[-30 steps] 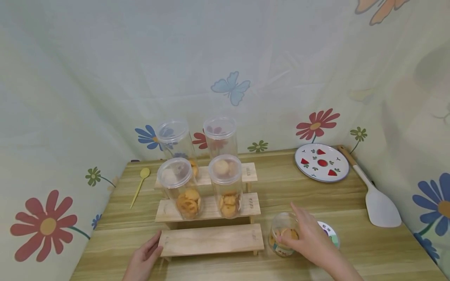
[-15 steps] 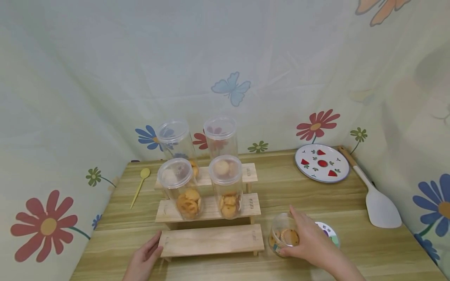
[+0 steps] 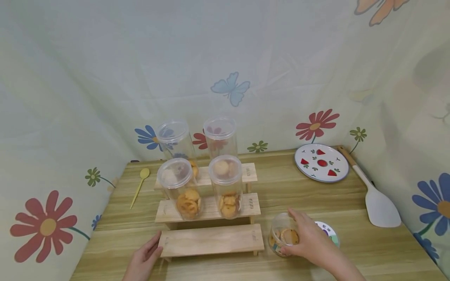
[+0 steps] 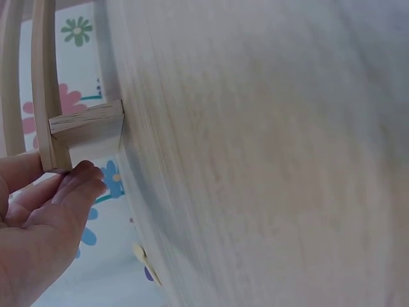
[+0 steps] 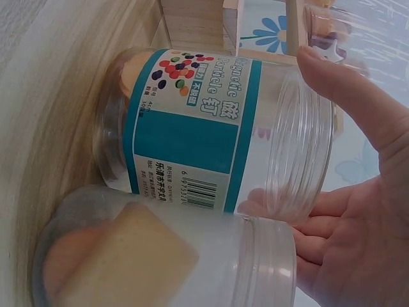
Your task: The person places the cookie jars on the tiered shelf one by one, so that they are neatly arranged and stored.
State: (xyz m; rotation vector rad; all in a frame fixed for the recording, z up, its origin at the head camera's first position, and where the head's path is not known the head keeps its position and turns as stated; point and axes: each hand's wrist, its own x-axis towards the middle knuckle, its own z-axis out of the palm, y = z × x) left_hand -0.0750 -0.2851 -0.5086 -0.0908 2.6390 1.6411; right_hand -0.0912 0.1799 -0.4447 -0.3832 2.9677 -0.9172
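Head view: table (image 3: 274,187) bears a stepped wooden rack (image 3: 207,241), tall lidded jars (image 3: 225,187) upright on its upper tiers. Left hand (image 3: 141,260) pinches the rack's low left end; a hard shove there could shift it and topple those jars. Right hand (image 3: 313,244) has thumb and fingers part-spread around the labelled jar (image 5: 188,121), on the table right of the rack. Grip's near the rim: it might tip, tumbling biscuits (image 3: 290,237) inside, or knock the second jar (image 5: 140,262) just beside.
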